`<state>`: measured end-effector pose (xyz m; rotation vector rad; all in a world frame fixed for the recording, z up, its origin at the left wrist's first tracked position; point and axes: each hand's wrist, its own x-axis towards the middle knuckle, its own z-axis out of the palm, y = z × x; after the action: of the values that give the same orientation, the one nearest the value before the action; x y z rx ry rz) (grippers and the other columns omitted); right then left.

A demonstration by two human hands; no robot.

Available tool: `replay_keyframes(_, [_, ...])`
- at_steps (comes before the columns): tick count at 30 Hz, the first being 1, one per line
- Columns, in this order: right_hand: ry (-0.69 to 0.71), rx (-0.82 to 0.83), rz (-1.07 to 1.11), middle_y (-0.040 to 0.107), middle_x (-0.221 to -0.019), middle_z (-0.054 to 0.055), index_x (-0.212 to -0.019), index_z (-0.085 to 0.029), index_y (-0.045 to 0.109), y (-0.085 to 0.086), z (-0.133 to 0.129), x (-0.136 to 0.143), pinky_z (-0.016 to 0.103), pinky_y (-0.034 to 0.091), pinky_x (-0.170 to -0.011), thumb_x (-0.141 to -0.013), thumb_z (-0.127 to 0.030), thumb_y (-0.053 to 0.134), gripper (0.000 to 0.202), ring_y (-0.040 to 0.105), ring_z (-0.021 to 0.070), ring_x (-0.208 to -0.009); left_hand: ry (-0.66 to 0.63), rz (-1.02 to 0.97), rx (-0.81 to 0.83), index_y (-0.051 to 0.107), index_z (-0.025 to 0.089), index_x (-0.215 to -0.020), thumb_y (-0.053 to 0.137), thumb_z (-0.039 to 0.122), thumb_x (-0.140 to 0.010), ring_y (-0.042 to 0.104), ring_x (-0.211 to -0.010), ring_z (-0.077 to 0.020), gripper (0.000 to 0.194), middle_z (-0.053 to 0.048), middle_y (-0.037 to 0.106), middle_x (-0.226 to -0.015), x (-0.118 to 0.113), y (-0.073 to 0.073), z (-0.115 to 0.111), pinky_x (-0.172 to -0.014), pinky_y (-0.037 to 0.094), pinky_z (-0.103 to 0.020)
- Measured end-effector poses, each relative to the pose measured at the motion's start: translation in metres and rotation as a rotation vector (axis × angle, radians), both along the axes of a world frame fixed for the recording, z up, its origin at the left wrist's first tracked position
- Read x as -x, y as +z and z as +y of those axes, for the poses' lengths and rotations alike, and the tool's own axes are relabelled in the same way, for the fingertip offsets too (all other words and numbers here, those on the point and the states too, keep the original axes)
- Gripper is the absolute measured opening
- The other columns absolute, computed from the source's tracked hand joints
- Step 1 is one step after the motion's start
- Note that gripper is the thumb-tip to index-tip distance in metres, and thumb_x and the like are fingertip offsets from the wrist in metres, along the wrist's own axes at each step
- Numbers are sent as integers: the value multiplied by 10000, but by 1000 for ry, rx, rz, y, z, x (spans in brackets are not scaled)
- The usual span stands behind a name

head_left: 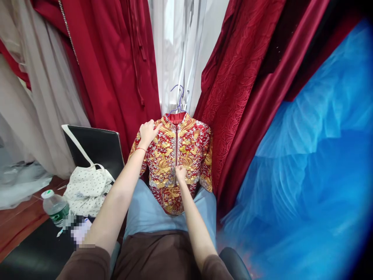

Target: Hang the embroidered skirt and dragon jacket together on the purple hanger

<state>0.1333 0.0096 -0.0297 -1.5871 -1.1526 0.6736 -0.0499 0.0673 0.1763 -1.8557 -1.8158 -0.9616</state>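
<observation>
Between dark red hanging fabrics and a frothy blue tulle skirt, a red jacket embroidered in gold and silver hangs on a thin purple hanger before the wearer's light blue trousers. The left hand spreads over one shoulder; the right hand pinches its front opening. By a black padded seat stand a clear plastic bottle and a slumped, dotted white cloth bag, contents hidden.

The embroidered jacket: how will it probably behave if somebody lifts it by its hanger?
The embroidered jacket may feel rather stiff and heavy, given its dense gold embroidery. Its shoulders should keep their shape on the purple hanger, while the sleeves, hanging down, might swing.
</observation>
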Motion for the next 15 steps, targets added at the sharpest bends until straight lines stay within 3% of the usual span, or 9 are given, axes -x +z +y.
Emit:
replay_keyframes(4, [-42, 248, -72, 501, -443, -11, -466, -276, 359, -52, -34, -6, 279, 459, -574, -737, -163, 548, 349, 599, 217, -553, 1, -15, -4, 633, 162, -1020, 311, 610, -1024, 670, -999, -321, 552, -180, 731, -1021, -2, -1, -2, -881, 406, -380])
replay_keyframes(7, [-39, 345, -136, 568, -495, 13, -461, -277, 365, -70, -46, -9, 294, 500, -634, -763, -169, 549, 370, 674, 248, -639, -4, -11, -2, 630, 161, -1014, 327, 609, -1020, 668, -993, -318, 540, -177, 728, -1017, -3, -2, -3, -887, 406, -381])
replay_keyframes(11, [14, 403, -224, 658, -602, 42, -506, -261, 443, -69, -42, -11, 275, 504, -651, -771, -149, 569, 314, 716, 242, -726, -16, -37, -6, 627, 160, -1025, 337, 600, -1018, 659, -1019, -327, 527, -175, 723, -1024, -3, -2, -3, -914, 402, -397])
replay_keyframes(15, [106, 388, -320, 697, -667, 72, -568, -218, 560, -47, -31, -5, 269, 483, -646, -753, -145, 636, 213, 717, 245, -743, -25, -57, -5, 632, 155, -1033, 362, 602, -1010, 651, -1029, -326, 522, -172, 718, -1027, -3, -2, -2, -940, 400, -407])
